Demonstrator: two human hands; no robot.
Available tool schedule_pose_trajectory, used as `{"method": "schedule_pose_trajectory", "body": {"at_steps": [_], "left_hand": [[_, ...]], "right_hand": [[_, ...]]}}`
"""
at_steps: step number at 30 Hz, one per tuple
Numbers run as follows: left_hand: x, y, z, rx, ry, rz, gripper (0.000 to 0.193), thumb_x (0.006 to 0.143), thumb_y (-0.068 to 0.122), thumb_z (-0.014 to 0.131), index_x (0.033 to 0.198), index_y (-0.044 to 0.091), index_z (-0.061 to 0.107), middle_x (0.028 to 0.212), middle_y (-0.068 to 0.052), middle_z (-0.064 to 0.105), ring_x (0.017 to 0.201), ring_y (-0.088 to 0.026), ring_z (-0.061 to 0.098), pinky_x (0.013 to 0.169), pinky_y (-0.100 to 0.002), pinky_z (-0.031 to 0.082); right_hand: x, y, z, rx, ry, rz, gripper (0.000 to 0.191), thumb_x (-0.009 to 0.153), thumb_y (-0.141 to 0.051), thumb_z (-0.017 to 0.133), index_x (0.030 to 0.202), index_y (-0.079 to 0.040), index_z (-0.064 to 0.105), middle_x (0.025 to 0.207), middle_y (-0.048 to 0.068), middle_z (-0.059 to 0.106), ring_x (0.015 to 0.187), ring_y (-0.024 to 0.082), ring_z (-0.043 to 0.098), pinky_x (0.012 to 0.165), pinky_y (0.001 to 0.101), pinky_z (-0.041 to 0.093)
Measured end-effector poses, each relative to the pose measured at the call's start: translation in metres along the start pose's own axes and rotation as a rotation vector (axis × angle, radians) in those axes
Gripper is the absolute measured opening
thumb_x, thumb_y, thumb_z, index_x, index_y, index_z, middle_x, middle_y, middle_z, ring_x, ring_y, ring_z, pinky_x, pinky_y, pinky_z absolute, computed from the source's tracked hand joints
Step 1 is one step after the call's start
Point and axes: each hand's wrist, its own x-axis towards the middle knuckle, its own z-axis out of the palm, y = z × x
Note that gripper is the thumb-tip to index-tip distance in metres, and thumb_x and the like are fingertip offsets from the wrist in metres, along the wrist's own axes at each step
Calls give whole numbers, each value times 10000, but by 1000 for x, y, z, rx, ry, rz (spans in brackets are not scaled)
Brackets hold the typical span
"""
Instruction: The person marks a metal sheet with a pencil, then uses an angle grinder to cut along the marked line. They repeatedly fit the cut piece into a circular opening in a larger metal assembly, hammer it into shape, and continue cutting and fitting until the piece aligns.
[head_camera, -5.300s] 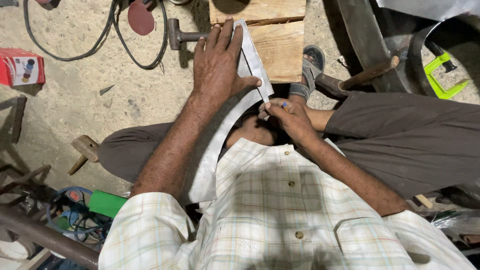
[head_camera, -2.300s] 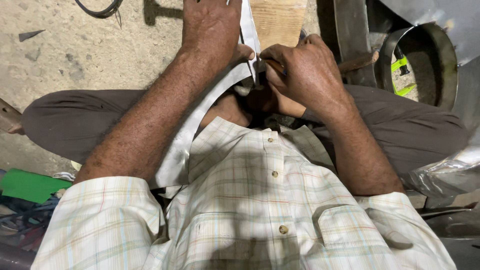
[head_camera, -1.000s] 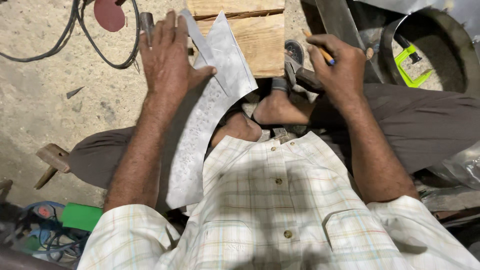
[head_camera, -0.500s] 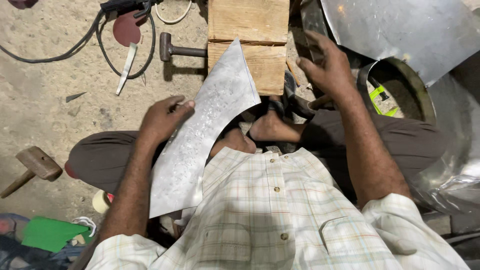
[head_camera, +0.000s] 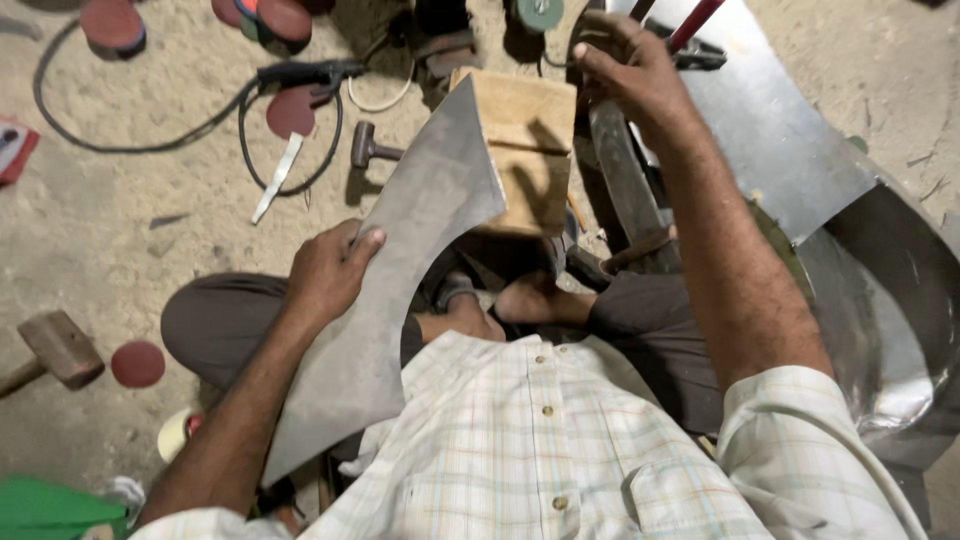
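I sit cross-legged on a sandy floor. My left hand (head_camera: 328, 272) grips the left edge of a curved grey sheet-metal piece (head_camera: 400, 260) that rests across my lap, its pointed end lying against a wooden block (head_camera: 528, 150). My right hand (head_camera: 628, 68) is stretched forward past the block, with its fingers around the red handle of a tool (head_camera: 692, 22) at the top of the view. What the tool is cannot be made out.
A large shiny metal sheet (head_camera: 790, 150) and a round metal vessel (head_camera: 900, 330) lie at the right. Ahead are a black hammer (head_camera: 372, 150), a cabled power tool (head_camera: 300, 75) and red sanding discs (head_camera: 110, 25). A wooden mallet (head_camera: 55, 350) lies at the left.
My right hand has gone from marking the sheet with a pencil to reaching forward onto a red-handled tool. My left hand has slid from flat on the sheet to gripping its edge.
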Motion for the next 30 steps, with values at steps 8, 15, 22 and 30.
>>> {"method": "schedule_pose_trajectory", "body": {"at_steps": [8,15,22,30], "left_hand": [[-30,-13,-28,-92,112,-109,411,990,434,588,974,41,707,665,-189,640,617,-329,639,624,-449,482],[-32,-43,-10,-99,159,-250,415,1000,444,576,1072,80,763,788,-198,729,750,-361,715,686,-459,526],[-17,-46,-16,-88,89,-321,433,1000,455,523,1125,115,760,772,-179,742,760,-376,722,695,-493,527],[28,-53,-18,-46,28,-401,432,999,468,504,1146,152,758,678,-167,738,677,-359,742,666,-479,544]], "right_hand": [[35,-38,12,218,184,121,902,944,-646,545,1596,-78,288,1574,247,431,1429,372,482,1079,491,528],[53,-34,31,172,259,196,799,977,-557,541,1597,-117,297,1614,219,353,1458,354,423,1119,473,506],[93,-18,46,114,230,284,628,994,-345,541,1570,-144,392,1531,236,468,1389,365,499,1085,466,500],[194,24,53,-386,136,265,644,983,-383,694,1507,-88,464,1476,215,561,1369,313,562,1134,432,473]]}}
